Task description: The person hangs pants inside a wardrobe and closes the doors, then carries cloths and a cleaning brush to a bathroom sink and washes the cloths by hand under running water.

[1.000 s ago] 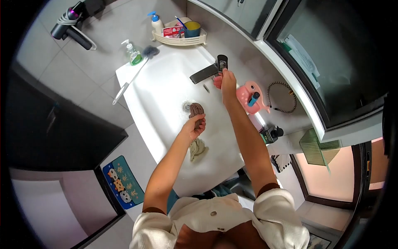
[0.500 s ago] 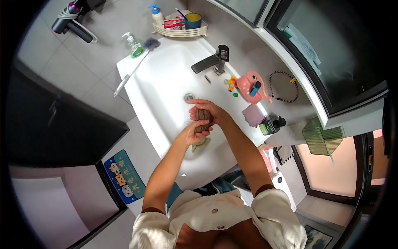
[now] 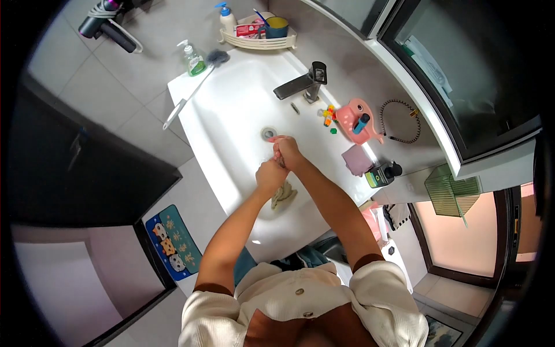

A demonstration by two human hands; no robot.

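Left hand [image 3: 270, 176] and right hand [image 3: 289, 152] clench brown cloth [image 3: 281, 162].
Pale cloth [image 3: 282, 197] lies on the near side, closer to the left hand.

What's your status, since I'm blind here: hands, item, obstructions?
Left hand, right hand closed together over basin. Held item mostly hidden. Nearest clutter: pale cloth in basin.

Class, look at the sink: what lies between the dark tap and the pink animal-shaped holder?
A cluster of small orange and yellow pieces lies between the tap and the pink holder, as the head view shows.
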